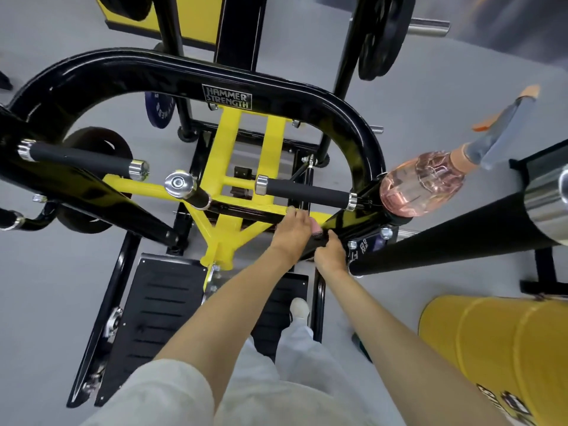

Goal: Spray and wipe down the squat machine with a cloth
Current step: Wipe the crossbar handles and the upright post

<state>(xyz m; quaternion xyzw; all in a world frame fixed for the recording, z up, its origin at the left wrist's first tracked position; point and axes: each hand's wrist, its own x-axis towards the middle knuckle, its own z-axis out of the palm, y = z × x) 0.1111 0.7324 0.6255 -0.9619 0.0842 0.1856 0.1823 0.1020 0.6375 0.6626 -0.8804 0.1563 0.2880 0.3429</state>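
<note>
Pink liquid fills the clear spray bottle (421, 186), which rests on the black frame of the squat machine (184, 69), just past the outer end of the black foam handle (307, 193). Its grey-and-orange trigger head points up and away from that handle.

Just below the foam handle, towards the person, both bare hands meet on a slanting black beam of the machine. The left hand (292, 233) is the one nearer the handle. Its fingers curl down over a pink cloth (315, 230), which it holds against the beam, and only a small bit of cloth shows at the fingertips. The right hand (332, 252) sits just beside it, a little farther from the handle, with its fingers hooked tightly over the beam's edge. Whether it also touches the cloth I cannot tell.

Yellow struts (233, 133) run under and beyond the handle. Well below the handle lies a black slotted footplate (159, 302), and a white shoe (299, 307) stands on the neighbouring plate. Weight plates (379, 35) hang well above the handle, and a yellow pad (491, 348) shows far to its lower right.
</note>
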